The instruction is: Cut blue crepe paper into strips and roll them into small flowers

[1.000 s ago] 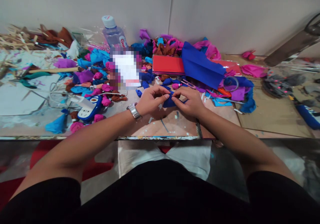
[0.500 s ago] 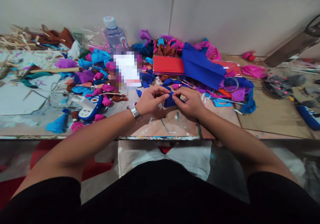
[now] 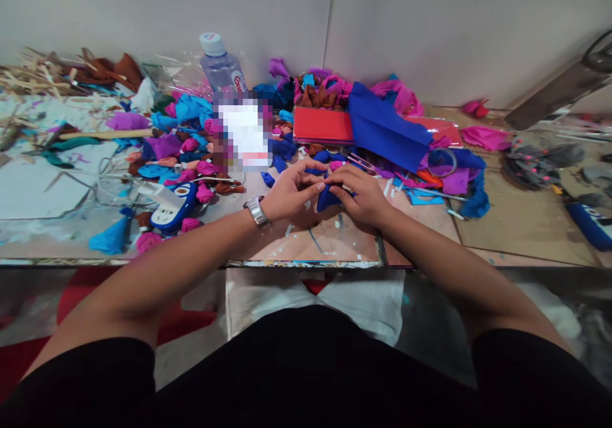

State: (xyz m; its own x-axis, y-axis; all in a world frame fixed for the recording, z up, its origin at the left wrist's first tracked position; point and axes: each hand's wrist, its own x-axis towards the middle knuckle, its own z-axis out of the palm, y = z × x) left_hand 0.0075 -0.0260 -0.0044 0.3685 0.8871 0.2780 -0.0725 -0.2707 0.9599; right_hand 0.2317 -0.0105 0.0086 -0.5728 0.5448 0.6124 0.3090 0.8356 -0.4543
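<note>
A small piece of dark blue crepe paper [image 3: 329, 199] is pinched between my two hands, just over the front of the table. My left hand [image 3: 291, 192], with a metal watch at its wrist, grips the piece's left edge between thumb and fingers. On the other side, my right hand [image 3: 361, 197] has its thumb and fingers closed on the same paper. My fingertips nearly meet and hide the paper's upper part. Behind them lie a pair of pink-handled scissors [image 3: 361, 161] and a large blue sheet of crepe paper [image 3: 389, 128].
Crumpled crepe paper pieces [image 3: 186, 106] in several colours crowd the left and back. A plastic bottle [image 3: 222, 67] stands behind a blurred bright rectangle [image 3: 246, 131]. A red pack [image 3: 322, 125] lies behind my hands. A blue-white power socket [image 3: 174, 208] sits left, green-handled pliers [image 3: 71, 144] farther left.
My fingers have shifted on the blue paper; the right hand's fingers now curl farther over its top. Less of the piece shows between my hands.
</note>
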